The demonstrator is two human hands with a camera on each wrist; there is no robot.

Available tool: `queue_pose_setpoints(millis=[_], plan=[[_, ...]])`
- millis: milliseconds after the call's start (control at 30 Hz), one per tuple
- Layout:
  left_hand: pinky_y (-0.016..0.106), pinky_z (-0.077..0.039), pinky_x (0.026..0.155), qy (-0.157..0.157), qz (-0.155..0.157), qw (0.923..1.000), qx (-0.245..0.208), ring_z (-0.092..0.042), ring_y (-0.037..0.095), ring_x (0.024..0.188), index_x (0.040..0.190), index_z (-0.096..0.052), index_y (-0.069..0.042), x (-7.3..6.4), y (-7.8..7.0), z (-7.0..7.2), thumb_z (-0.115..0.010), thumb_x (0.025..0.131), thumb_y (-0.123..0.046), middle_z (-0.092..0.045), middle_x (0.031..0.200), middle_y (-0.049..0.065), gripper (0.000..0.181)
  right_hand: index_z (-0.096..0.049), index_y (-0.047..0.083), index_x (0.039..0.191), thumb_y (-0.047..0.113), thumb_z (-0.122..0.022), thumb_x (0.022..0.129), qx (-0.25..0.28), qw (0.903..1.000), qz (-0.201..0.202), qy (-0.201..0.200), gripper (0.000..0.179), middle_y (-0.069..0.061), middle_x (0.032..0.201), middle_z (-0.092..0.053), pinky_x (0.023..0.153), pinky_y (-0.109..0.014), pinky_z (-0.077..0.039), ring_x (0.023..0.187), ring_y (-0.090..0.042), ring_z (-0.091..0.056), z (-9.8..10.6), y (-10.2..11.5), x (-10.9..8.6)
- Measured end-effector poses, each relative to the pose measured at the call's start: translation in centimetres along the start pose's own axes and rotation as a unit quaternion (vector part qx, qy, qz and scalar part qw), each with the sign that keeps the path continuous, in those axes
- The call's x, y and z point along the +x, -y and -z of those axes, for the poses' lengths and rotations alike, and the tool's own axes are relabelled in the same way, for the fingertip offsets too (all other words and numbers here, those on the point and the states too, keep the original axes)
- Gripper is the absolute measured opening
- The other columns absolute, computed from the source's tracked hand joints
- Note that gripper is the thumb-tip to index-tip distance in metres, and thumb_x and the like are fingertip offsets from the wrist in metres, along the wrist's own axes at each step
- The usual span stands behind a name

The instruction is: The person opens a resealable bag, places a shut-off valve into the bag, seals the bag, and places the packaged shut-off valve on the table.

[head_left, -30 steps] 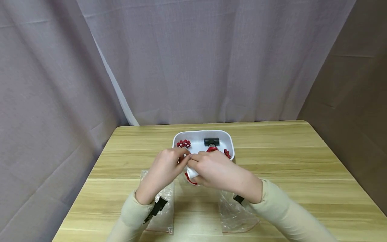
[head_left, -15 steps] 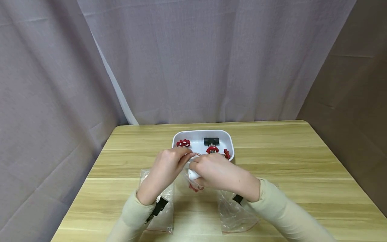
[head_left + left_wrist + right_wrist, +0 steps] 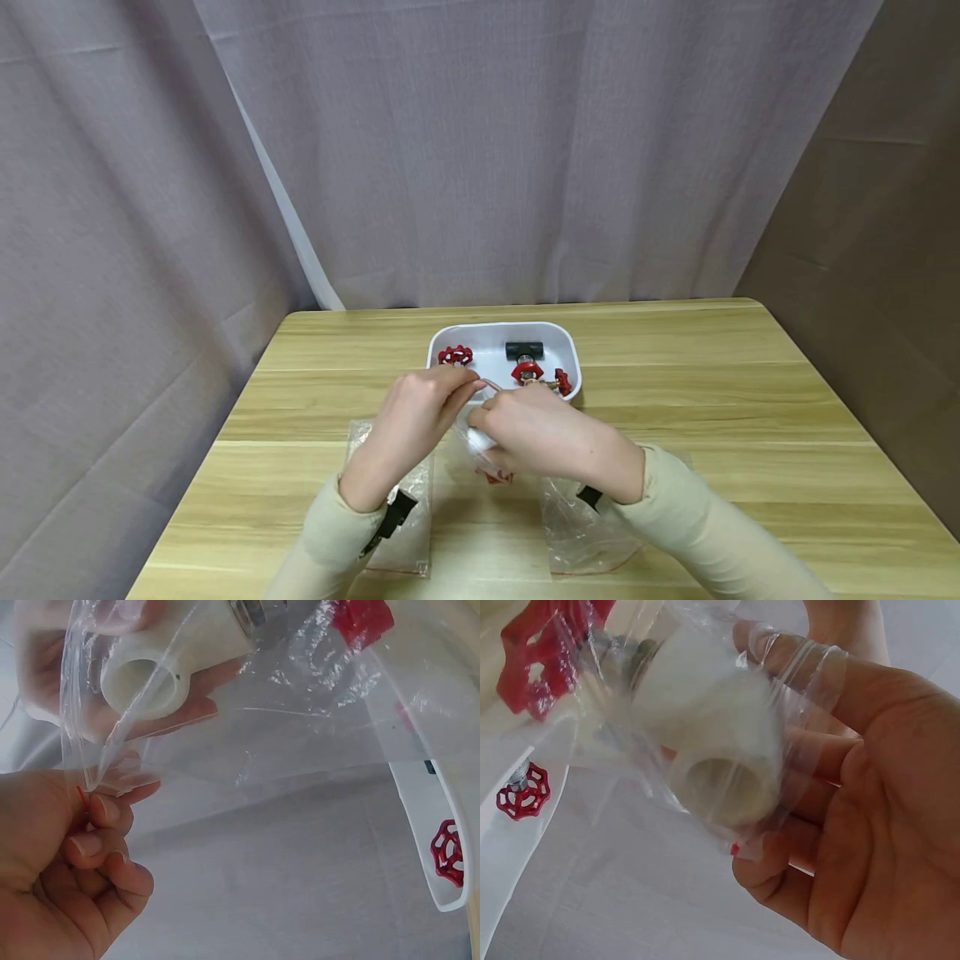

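Note:
A white plastic valve with a red handwheel sits inside a clear zip bag. My right hand grips the valve's white body at the bag's mouth; some of its fingers show through the plastic in the left wrist view. The round open end of the valve faces the camera in both wrist views. My left hand pinches the bag's red-lined top edge between thumb and forefinger, its other fingers curled in. Both hands are close together over the front rim of a white tray.
Inside the tray lie a valve with a red handwheel at the left, a black-bodied valve and another red handwheel at the right. Flat clear bags, one on the left and one on the right, lie on the wooden table.
The valve's red handwheel has moved down, toward the person, deeper into the bag. The right hand has shifted slightly away from the left, and the bag's red edge now shows stretched between them.

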State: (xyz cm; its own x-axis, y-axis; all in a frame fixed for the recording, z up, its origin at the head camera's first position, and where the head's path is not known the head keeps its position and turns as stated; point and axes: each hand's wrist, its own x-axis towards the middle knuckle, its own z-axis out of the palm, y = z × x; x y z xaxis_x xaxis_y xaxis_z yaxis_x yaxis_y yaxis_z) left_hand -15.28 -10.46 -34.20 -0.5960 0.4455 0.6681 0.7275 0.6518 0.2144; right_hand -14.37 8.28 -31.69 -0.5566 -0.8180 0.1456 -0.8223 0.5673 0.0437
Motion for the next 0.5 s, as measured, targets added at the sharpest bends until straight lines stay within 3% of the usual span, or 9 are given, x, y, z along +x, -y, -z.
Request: queue_pose_setpoints(millis=[300,500], plan=[[0.031,-0.054,0.060,-0.006,-0.010,0.9999,0.008,-0.065,0.011,0.066,0.089,-0.072,-0.012,-0.05,-0.31,0.17,-0.071,0.095,-0.016,-0.069,0.080,-0.004,0.007,-0.062,0.017,0.082,0.023,-0.080,0.080,0.002,1.0000,-0.005,0.005,0.019,0.003,0.078,-0.067,0.051,-0.038,-0.050,0.068,-0.014,-0.064,0.35,0.23,-0.37],[0.029,-0.048,0.054,0.005,-0.008,0.9996,0.027,-0.055,0.009,0.058,0.085,-0.069,-0.013,-0.13,-0.25,0.15,-0.072,0.095,-0.015,-0.062,0.072,-0.005,0.011,-0.066,0.016,0.092,0.028,-0.082,0.082,0.006,0.9990,-0.040,0.018,0.022,0.003,0.079,-0.066,0.052,-0.038,-0.049,0.069,-0.014,-0.063,0.99,0.09,-0.92]])
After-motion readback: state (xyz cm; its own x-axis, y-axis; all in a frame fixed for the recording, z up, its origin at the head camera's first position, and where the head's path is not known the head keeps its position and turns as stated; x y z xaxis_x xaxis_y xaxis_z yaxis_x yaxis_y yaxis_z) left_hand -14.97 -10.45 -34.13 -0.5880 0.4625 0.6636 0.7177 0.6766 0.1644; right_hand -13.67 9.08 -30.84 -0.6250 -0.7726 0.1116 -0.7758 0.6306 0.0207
